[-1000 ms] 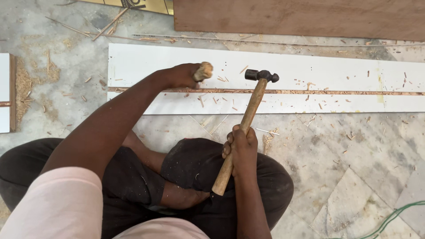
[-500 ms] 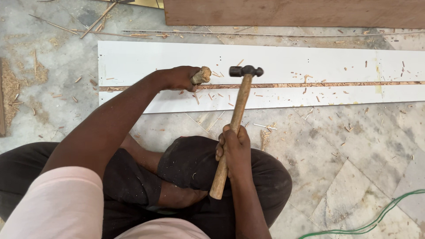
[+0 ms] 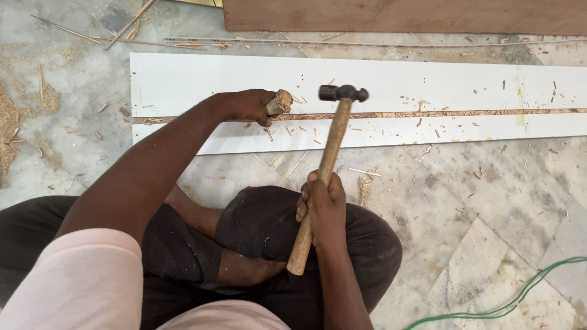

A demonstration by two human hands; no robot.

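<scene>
While the person sits cross-legged on the floor, one hammer [image 3: 327,165], one chisel [image 3: 280,102] and one white board [image 3: 391,85] are seen. Right hand [image 3: 322,211] wraps all fingers tight around the handle; the hammer's long axis runs up, head over the board. Left hand [image 3: 247,105], arm stretched forward, closes its fingers on the chisel at the board's brown groove [image 3: 440,113]

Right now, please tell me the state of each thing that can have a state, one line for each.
left hand: closed around the wooden handle, over the groove.
wooden handle: held, battered end pointing toward the hammer.
right hand: closed on the hammer's shaft, low down.
hammer: raised, head apart from the handle.
white board: lying flat, a long groove cut along it, chips scattered.
green cable: loose on the floor.
</scene>
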